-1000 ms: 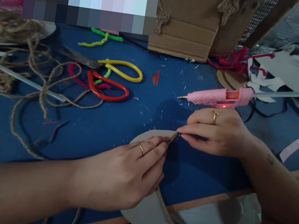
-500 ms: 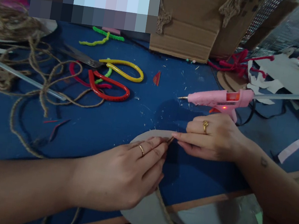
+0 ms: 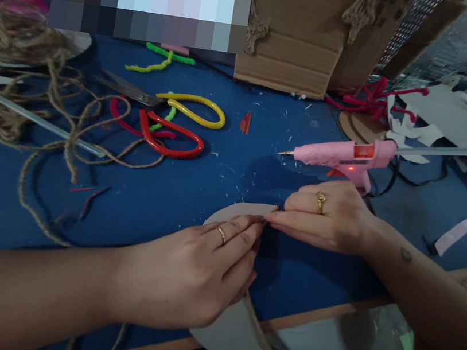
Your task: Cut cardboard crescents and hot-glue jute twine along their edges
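A grey-white cardboard piece (image 3: 232, 334) with a rounded outline lies at the table's front edge, partly overhanging it. A strand of jute twine (image 3: 259, 330) runs along its straight right side. Across the middle of the card lies my left hand (image 3: 203, 269), fingers together and bent over the twined edge; its fingertips' undersides are hidden. My right hand (image 3: 327, 214) is closed in a pinch at the upper part of that edge, its fingertips on the twine and touching the left fingertips. Just behind my right hand rests a pink glue gun (image 3: 336, 154) with a lit red light.
Scissors (image 3: 194, 110) with yellow and red handles lie on the blue table (image 3: 224, 179). Tangled twine (image 3: 22, 41) and a clear glue stick (image 3: 45, 121) are at left. A cardboard box (image 3: 292, 32) stands at the back. Red pipe cleaners (image 3: 366, 95) and paper scraps lie at right.
My right fingertips have slid slightly down and left along the twined edge, uncovering the twine's upper end. My left hand stays nearly in place.
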`<state>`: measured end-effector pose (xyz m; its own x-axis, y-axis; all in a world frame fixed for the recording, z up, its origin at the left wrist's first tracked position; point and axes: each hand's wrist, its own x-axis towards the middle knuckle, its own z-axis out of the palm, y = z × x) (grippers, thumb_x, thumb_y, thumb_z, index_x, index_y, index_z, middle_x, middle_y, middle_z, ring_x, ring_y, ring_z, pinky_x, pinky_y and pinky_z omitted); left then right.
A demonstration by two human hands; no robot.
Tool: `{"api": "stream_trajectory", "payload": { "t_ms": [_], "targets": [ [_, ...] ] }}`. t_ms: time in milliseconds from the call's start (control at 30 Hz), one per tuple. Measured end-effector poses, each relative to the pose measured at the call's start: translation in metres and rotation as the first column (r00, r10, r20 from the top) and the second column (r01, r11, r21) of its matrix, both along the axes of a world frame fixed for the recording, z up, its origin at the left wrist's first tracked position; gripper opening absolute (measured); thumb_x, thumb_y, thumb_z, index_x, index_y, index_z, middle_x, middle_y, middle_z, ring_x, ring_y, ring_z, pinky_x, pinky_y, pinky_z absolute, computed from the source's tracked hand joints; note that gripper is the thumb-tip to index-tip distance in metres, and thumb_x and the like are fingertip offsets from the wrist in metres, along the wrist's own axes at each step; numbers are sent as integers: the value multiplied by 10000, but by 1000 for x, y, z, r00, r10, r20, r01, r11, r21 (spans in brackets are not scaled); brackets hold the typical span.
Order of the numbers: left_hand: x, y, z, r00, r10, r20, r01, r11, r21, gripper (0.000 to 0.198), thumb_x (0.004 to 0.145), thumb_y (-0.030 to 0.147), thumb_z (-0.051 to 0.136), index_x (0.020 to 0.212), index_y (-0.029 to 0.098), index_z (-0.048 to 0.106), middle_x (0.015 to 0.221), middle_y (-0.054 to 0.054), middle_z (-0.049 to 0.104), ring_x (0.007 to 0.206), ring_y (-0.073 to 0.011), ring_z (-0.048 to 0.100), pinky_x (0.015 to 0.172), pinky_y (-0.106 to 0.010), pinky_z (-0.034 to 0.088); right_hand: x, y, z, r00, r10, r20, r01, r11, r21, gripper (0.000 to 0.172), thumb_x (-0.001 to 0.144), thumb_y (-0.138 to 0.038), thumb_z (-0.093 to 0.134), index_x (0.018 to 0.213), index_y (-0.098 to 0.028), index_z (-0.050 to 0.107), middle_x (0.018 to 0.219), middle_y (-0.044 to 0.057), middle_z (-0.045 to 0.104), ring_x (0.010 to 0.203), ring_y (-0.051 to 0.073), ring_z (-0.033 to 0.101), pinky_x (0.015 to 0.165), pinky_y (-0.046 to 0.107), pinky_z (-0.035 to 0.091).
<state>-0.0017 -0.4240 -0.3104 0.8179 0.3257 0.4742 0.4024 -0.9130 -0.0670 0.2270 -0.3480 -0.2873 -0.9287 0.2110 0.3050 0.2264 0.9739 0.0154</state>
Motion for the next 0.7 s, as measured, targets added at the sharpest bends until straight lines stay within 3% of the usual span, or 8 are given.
{"api": "stream_trajectory", "payload": {
  "t_ms": [233,400,700],
  "targets": [
    [1,1,1,1000,-14,-3,14,1000,-5,252,859,178,551,1005,-8,638,1061,-202,664,1014,-268,640,870,-343,572,-1,-2,-1,999,4,-55,-4,1000,-9,122,874,-176,546,808,-175,649,662,-28,621,584,86,470,527,236,332],
    [2,2,1,1000,-19,-9,19,1000,-7,271,862,190,556,1020,-14,639,1062,-204,664,1028,-274,634,894,-351,560,-3,-3,-3,996,17,-93,-16,1000,6,129,881,-160,535,831,-186,651,718,-37,648,625,67,515,565,206,360],
    [-1,-1,1,1000,15,22,-15,1000,11,234,851,207,566,977,33,658,1052,-173,677,984,-258,656,846,-338,580,-3,-3,-8,994,-2,-111,-8,996,-87,87,854,-189,588,866,-179,673,728,-14,657,638,85,530,560,220,373]
  ]
}}
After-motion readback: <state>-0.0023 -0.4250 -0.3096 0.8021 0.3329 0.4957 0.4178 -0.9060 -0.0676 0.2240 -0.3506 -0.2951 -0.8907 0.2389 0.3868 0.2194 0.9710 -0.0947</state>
